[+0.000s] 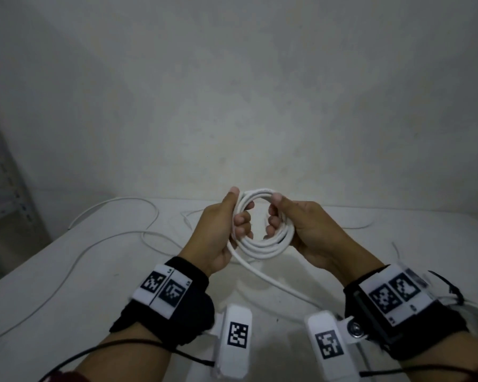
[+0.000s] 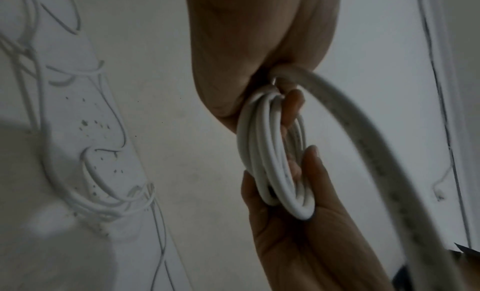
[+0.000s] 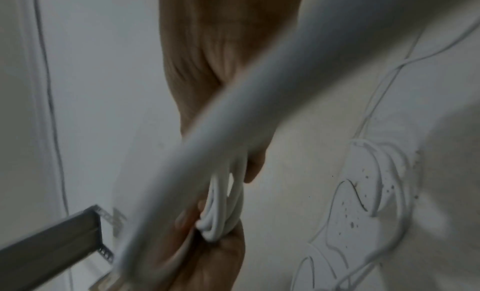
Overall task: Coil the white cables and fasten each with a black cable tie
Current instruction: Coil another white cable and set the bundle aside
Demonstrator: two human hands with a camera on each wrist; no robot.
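Note:
A coil of white cable [image 1: 261, 248] with several loops is held up above the white table [image 1: 94, 271]. My left hand [image 1: 239, 208] grips the coil's left side, thumb on top and fingers curled through the ring. My right hand [image 1: 273, 213] grips the right side the same way. A loose tail [image 1: 284, 289] runs from the coil down toward my right wrist. In the left wrist view the coil [image 2: 270, 151] sits edge-on between my left hand [image 2: 246, 59] and right hand [image 2: 298, 234]. The blurred tail [image 3: 207, 141] crosses the right wrist view in front of the coil [image 3: 223, 213].
Other loose white cables [image 1: 108, 238] lie spread over the table's left and back. A bundle of white cable [image 3: 376, 182] lies on the table. Thin black strips [image 1: 451, 289] lie at the right edge. A metal shelf frame [image 1: 9, 188] stands at the left.

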